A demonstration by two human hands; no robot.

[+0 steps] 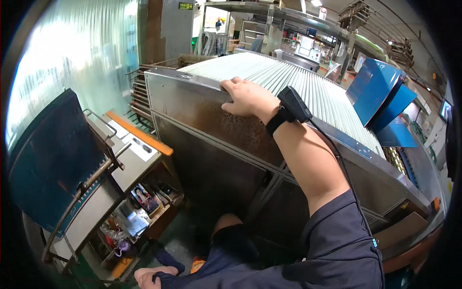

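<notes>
Left hand (150,280) low at 7 o'clock, against dark clothing, cut by the lower edge. Fingers look bent; cannot tell whether they hold anything. Bare knee (228,221) near 6 o'clock, dark shorts.

Right forearm (310,161) rises from a dark sleeve (339,236) at 4 to 5 o'clock. Black device (295,104) strapped at the wrist, cable (332,143) running down the arm. Right hand (248,98) just past 12 o'clock, palm down on the rim of a big metal machine (185,100). Fingers loosely bent over the rim, thumb apart on the near side; gripping or only resting, cannot tell.

Machine spans 11 to 4 o'clock, its side panel rust-brown below the hand. Table (124,176) at 8 to 9 o'clock: white paper (143,151), cluttered shelf beneath. Dark blue board (50,159) tilted at 9.

Beyond the rim, white ribbed rows (308,86) at 1 to 2 o'clock; blue panels (373,89) standing between 2 and 3. Clear plastic curtain (79,62) at 10. Farthest, metal racks (250,7) at 12.
</notes>
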